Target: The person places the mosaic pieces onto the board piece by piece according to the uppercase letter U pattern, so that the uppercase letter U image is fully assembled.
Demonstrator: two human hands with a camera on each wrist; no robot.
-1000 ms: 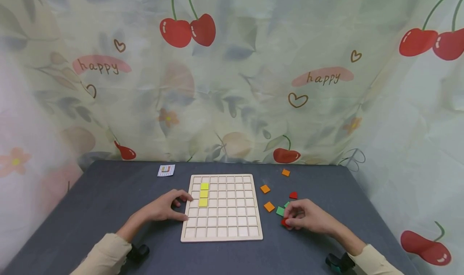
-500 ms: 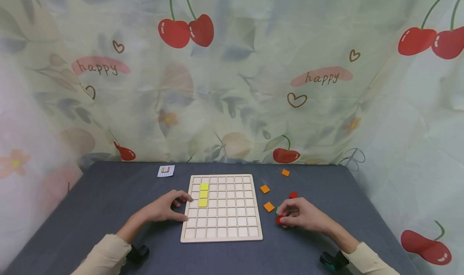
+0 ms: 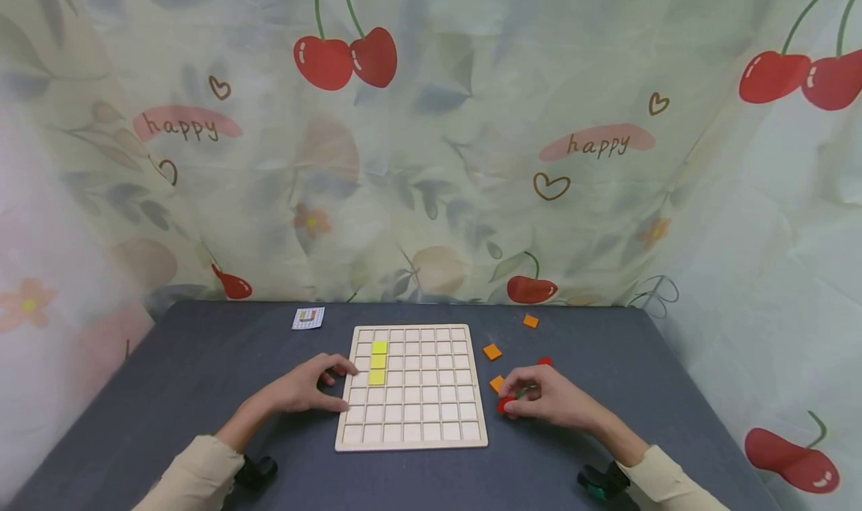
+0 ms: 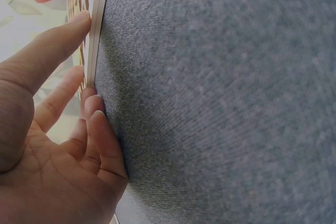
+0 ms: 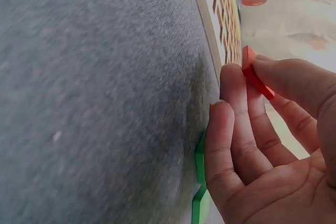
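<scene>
A pale wooden grid board lies on the dark table, with 3 yellow square tiles in one column at its upper left. My left hand rests on the board's left edge; in the left wrist view, the thumb and a finger touch the rim. Just off the board's right side, my right hand pinches a red square tile between thumb and fingers, raised above the table. Green tiles lie below that hand, mostly hidden by it in the head view.
Orange tiles lie scattered right of the board, one of them farther back. Another red tile sits behind the right hand, partly covered. A small card with a coloured grid pattern lies at the back left. A printed curtain hangs behind the table.
My right hand has moved left with the red tile, from over the green tiles to near the board's right edge. My left hand and the board have stayed in place.
</scene>
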